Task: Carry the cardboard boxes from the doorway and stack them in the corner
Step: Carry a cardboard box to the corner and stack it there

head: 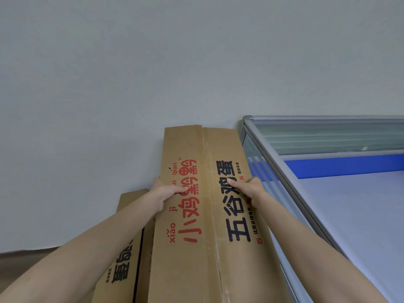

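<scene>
Head view. The upper cardboard box fills the lower centre, its far end toward 12 o'clock against the pale wall. It lies over a lower cardboard box, which shows at 7 o'clock. Whether the two are touching cannot be told.

The left hand grips the upper box's left edge, thumb on the top face, fingers curled round the side. The right hand clamps the right edge likewise. A blue-and-glass desk partition stands just beside the box at 3 o'clock.

Risks, as judgement:
- The upper box sits offset to the right of the lower one, so it may tip or slide when released.
- The right hand could be pinched between box and partition.
- The top flaps, which meet at a centre seam, may sag under pressure.

Legible print: red "xiǎo jī … qián" over 小鸡…, partly hidden by the left hand; black 五谷鸡蛋. The smaller characters beside them are too small to read. The lower box repeats 鸡蛋.
</scene>
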